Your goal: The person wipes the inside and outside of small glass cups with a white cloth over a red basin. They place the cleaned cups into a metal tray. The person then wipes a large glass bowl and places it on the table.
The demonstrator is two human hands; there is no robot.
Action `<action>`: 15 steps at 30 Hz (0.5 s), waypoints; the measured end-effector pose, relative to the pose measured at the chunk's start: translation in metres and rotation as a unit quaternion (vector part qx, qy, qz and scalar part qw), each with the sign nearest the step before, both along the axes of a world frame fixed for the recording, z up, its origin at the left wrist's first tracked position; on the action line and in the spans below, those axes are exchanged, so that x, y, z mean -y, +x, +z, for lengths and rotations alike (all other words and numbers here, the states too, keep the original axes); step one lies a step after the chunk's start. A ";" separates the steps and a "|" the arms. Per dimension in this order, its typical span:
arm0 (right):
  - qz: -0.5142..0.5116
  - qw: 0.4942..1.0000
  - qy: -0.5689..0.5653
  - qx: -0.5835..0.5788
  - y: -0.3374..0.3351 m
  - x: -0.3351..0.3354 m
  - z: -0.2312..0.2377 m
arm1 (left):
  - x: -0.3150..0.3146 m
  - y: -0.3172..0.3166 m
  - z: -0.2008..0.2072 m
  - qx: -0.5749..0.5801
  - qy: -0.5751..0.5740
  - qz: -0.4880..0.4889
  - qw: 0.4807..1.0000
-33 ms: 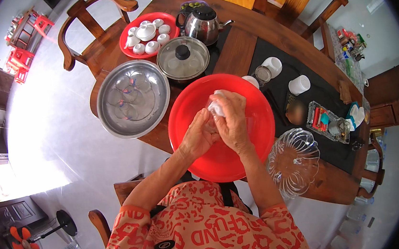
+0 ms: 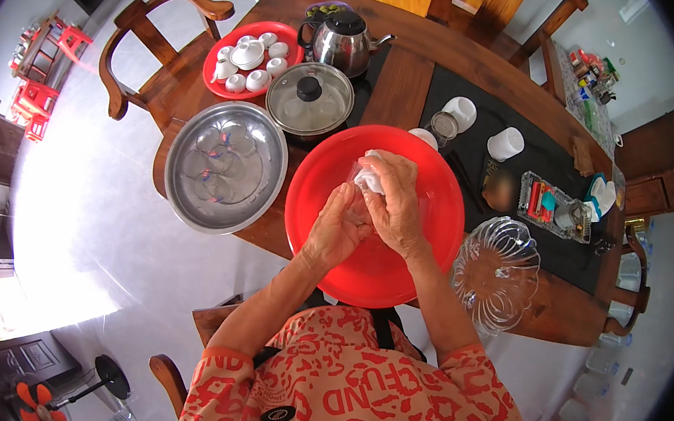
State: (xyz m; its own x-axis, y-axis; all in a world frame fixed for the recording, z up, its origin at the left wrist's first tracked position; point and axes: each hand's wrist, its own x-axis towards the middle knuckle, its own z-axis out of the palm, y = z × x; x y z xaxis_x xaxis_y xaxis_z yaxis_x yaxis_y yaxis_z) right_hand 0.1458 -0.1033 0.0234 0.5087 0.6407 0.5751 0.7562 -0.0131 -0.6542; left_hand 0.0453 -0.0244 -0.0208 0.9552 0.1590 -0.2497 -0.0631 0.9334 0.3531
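Over the big red basin (image 2: 318, 269), both of my hands work close together. My left hand (image 2: 331, 231) is closed around a clear glass (image 2: 357, 210), which is mostly hidden by the fingers. A wet white cloth (image 2: 368, 179) is bunched in my right hand (image 2: 394, 201) and pressed against the glass at its far side. How far the cloth reaches into the glass I cannot tell. Left of the basin, a round metal tray (image 2: 258, 194) has several clear glasses (image 2: 214, 153) in it.
Behind the basin stand a lidded pot (image 2: 332, 113), a steel kettle (image 2: 342, 48) and a red tray (image 2: 287, 32) of white teaware. To the right are a fluted glass bowl (image 2: 496, 276), white cups (image 2: 505, 144) and a glass tray (image 2: 534, 220) of small items.
My right hand and the white cloth have shifted very slightly to the right. The left hand keeps its place on the glass.
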 end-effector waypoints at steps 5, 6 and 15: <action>0.017 0.997 -0.020 0.071 -0.025 0.015 -0.012 | -0.001 0.008 -0.011 0.004 -0.045 0.052 0.998; 0.019 0.998 -0.007 0.066 -0.031 0.016 -0.018 | -0.003 0.008 -0.014 -0.005 -0.041 0.060 0.997; -0.027 0.997 -0.056 -0.052 0.002 0.038 -0.041 | -0.020 -0.010 -0.002 -0.010 0.049 -0.021 0.999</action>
